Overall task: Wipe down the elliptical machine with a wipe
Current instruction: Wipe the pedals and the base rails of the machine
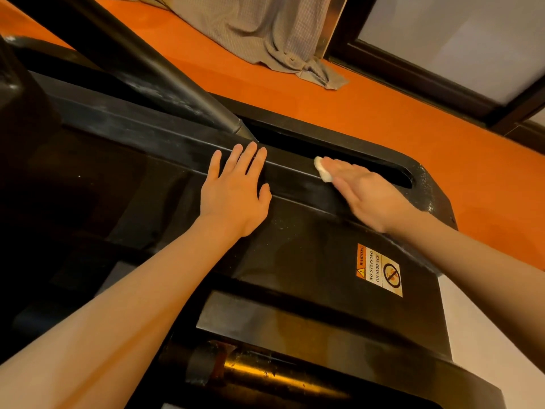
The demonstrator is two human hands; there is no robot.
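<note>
Over on the far left it's mostly the dark bulk of the elliptical machine [295,261], glossy black plastic cover, with a thick black arm tube [141,63] running diagonally down into a slot in the cover. Just left of where that tube meets the cover, the left hand [236,193] lies flat on the cover, fingers straight and spread, holding nothing, fingertips right at the raised ridge. Right of that hand, on the same ridge, is the wipe [323,171], a small white wad, pressed down under the fingers of the right hand [371,193], which looks pretty flat, fingers extended over it rather than curled; it's a bit blurry. The long slot sits just beyond the wipe. Nearer the camera from the right hand there's a warning sticker [379,270] on the cover reading NO STEPPING ON SURFACE. Beyond the machine is orange floor [383,113] with a grey curtain [271,33] bunched on it.
</note>
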